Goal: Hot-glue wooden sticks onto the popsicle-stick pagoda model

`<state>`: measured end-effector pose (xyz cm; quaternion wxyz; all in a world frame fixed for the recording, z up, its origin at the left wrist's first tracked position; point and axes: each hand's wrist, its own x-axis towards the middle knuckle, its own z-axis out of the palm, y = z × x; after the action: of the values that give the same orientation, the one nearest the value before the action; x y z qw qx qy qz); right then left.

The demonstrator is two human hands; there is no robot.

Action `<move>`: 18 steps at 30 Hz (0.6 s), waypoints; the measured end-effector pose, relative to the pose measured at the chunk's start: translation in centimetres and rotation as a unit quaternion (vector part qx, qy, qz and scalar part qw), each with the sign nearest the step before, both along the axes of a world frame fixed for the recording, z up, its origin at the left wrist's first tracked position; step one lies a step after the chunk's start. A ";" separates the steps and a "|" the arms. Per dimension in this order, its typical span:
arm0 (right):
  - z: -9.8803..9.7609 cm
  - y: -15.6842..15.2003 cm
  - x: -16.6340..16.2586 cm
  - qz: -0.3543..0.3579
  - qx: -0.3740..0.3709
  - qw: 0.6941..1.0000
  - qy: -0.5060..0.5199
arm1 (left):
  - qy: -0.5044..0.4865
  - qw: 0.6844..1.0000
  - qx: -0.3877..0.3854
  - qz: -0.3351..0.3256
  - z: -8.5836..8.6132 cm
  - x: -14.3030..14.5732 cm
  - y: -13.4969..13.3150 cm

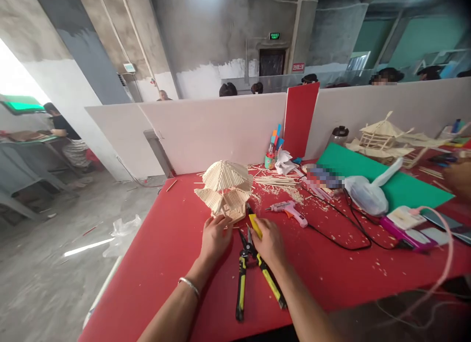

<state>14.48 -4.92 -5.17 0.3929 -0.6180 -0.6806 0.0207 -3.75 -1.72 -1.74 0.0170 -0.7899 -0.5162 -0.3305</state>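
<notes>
A model pavilion (225, 187) made of thin wooden sticks, with a two-tiered roof, stands on the red tabletop. In front of its base, my left hand (215, 238) has its fingers bent together on a thin wooden stick (232, 227), whose end shows beside the fingertips. My right hand (270, 241) is closed around a yellow utility knife (254, 225), its tip pointing towards the pavilion's base. Black-and-yellow pliers (241, 283) lie between my forearms, handles spread towards me. The right hand partly covers one side of them.
A pink glue gun (289, 211) with a black cord lies to the right. Behind it are loose sticks (275, 180), shavings and a pen holder (270, 159). A green board (382, 180), a purple power strip (408, 234) and another stick model (382, 131) are farther right. White partitions (221, 131) border the back.
</notes>
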 end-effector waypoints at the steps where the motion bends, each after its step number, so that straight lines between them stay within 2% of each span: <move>1: 0.0 -0.1 -0.2 -0.002 -0.001 1.000 0.001 | 0.006 1.000 0.005 -0.003 -0.2 -0.1 0.0; 10: -0.1 -0.3 -1.2 -0.026 -0.036 0.998 -0.033 | 0.027 0.999 -0.009 -0.018 -0.5 -1.2 -0.2; 18: 1.0 -1.1 -0.5 0.000 -0.066 0.996 -0.053 | -0.046 0.999 -0.018 -0.020 -0.4 -0.3 -0.4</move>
<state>13.98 -5.99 -4.20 0.3145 -0.6432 -0.6974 0.0328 -4.02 -2.14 -2.13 -0.0272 -0.7843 -0.5064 -0.3574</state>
